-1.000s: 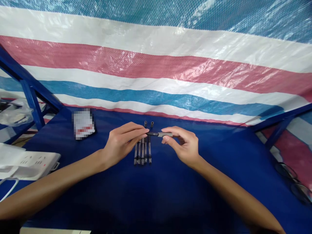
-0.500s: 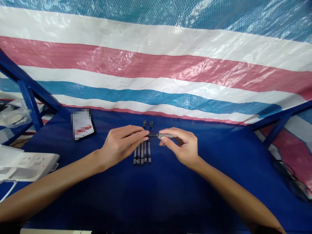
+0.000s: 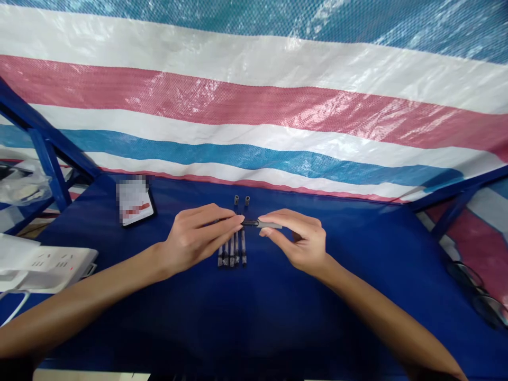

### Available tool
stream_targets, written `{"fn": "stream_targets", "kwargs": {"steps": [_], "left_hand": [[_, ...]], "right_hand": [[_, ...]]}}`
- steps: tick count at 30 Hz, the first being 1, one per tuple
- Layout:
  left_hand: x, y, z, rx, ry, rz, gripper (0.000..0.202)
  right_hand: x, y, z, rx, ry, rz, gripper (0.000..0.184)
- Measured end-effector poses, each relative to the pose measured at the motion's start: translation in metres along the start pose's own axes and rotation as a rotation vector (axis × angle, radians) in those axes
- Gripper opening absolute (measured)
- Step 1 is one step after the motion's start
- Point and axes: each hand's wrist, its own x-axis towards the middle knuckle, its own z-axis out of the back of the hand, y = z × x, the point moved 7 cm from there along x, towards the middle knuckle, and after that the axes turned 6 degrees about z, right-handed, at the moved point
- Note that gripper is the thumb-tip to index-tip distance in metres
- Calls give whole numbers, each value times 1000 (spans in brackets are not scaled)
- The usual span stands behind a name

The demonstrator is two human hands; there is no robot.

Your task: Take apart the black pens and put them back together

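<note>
Left hand (image 3: 194, 238) and right hand (image 3: 304, 238) pinch a dark pen (image 3: 257, 224) above a blue tabletop (image 3: 301, 312).
Both grips seem clamped on it; a striped tarp (image 3: 254, 121) hangs behind.

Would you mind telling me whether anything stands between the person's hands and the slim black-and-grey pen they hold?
Nothing visible: the left hand and right hand touch the pen directly. A row of pens lies below it, two small dark caps beyond.
</note>
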Motion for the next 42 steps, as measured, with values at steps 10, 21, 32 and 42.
{"fn": "stream_targets", "kwargs": {"steps": [10,21,32,42], "left_hand": [[-4,13,-12,30,39,49,15],[-2,23,-8,16,-10,71,16],[-4,22,-14,2,56,43,16],[-8,24,-24,-69,126,125,16]], "right_hand": [[-1,-5,-2,-152,-18,43,17],[3,-26,17,-76,-32,-66,6],[11,-13,14,-206,88,33,11],[2,-16,7,-292,131,41,14]]}}
